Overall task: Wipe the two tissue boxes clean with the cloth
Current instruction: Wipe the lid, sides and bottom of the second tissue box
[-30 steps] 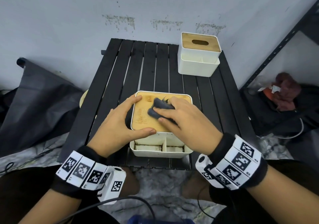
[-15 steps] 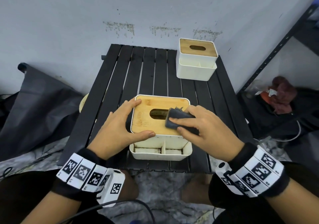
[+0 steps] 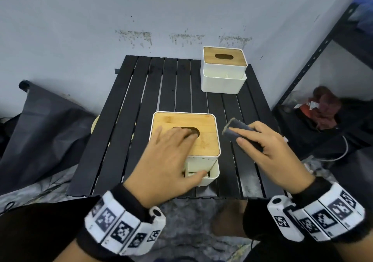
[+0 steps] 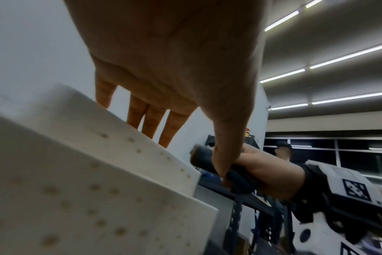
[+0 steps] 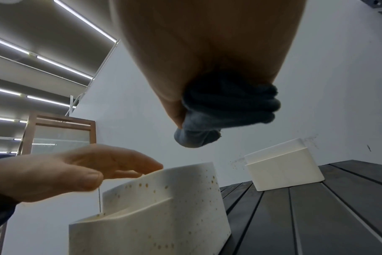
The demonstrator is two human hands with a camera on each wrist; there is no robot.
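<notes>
A person's left hand (image 3: pixel 167 160) lies spread over the near tissue box (image 3: pixel 203 140), its fingers straight across the bamboo lid and hiding most of the oval slot; whether the palm bears down cannot be told. The box's front tray is partly hidden by the thumb, and brown specks dot its white side in the wrist views. The right hand (image 3: pixel 268 148) hovers just right of that box, apart from it, fingers curled round a folded dark cloth (image 3: pixel 237 130) — much of it hidden in the fist. The far tissue box (image 3: pixel 224 78) stands at the far right corner of the black slatted table (image 3: pixel 153 104), bare slats between the two boxes. A stained grey wall backs the table; dark shelving (image 3: pixel 314 63) rises on the right.
</notes>
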